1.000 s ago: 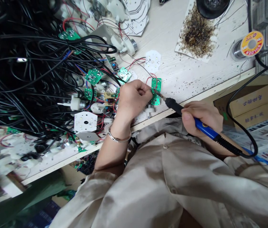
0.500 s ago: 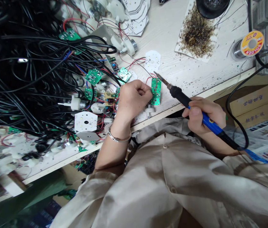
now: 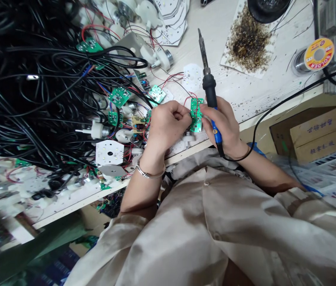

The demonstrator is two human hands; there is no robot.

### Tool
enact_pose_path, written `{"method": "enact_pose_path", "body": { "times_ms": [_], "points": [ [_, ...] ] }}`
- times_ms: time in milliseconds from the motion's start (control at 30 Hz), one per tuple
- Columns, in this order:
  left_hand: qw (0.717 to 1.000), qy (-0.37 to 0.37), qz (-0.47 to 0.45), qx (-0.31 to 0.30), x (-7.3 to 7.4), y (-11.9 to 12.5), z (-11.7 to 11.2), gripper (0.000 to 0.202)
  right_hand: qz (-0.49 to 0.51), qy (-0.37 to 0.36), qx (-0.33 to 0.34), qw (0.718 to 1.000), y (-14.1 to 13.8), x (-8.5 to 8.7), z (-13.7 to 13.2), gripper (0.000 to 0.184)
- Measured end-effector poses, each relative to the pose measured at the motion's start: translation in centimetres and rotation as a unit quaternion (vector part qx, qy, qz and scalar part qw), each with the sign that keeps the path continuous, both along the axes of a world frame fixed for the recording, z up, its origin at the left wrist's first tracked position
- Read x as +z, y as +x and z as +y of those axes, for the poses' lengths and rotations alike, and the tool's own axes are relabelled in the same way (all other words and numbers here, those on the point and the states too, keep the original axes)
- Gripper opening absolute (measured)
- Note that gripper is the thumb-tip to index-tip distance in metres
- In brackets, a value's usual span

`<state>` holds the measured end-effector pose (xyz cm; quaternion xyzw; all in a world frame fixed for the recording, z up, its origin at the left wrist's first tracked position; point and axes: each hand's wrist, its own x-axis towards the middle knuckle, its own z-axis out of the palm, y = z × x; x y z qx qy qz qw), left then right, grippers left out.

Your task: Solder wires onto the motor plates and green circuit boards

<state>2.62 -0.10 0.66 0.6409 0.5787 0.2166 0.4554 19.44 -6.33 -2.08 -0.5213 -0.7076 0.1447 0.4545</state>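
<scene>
My left hand [image 3: 170,121] is closed in a pinch at the left side of a small green circuit board [image 3: 197,109]; what its fingertips hold is hidden. Tucked in my right hand [image 3: 226,125] is a soldering iron [image 3: 211,93] with a blue handle, its tip pointing up and away over the bench. The thumb and a fingertip of that hand reach the board's right edge. Thin red wires run from the board's top, and just above it lies a white LED plate [image 3: 193,77]. A white motor part [image 3: 188,137] sits below the board.
Black cables [image 3: 36,95] pile up on the left among motors and more boards. A solder spool [image 3: 318,55] stands at the right. Brown residue covers a white sheet [image 3: 229,55] at the back. Cardboard boxes [image 3: 319,135] sit beyond the bench edge [image 3: 251,123].
My right hand has moved left to the board, and the soldering iron has swung upright with its tip away from the board. My left hand stays nearly still.
</scene>
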Motion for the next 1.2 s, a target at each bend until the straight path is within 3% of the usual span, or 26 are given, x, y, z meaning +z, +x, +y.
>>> {"method": "enact_pose_path", "body": {
  "times_ms": [100,267,733,933,1100,1200],
  "points": [
    [1.0,-0.005,-0.002,0.001,0.0,0.0,0.0,0.01,-0.019,-0.046,-0.014,0.999,-0.1,-0.1,-0.1,0.022],
    [1.0,-0.017,-0.01,0.008,0.2,0.0,-0.1,0.011,-0.021,-0.004,-0.003,1.0,0.0,-0.5,-0.2,0.024],
    [0.997,-0.045,-0.051,0.024,0.6,-0.1,-0.2,0.012,-0.038,-0.019,0.004,0.999,0.0,-1.4,-0.2,0.026],
    [0.997,-0.063,-0.043,0.008,1.4,0.0,0.3,0.014,-0.027,-0.027,0.006,0.999,0.1,-0.9,-0.1,0.02],
    [0.998,-0.053,-0.017,0.013,1.2,0.2,0.5,0.012,-0.024,-0.057,0.013,0.998,0.2,-0.3,-0.1,0.018],
    [0.999,-0.043,-0.022,0.025,0.9,0.3,0.4,0.011,-0.002,-0.022,0.006,1.0,0.4,-0.2,0.0,0.027]
  ]
}}
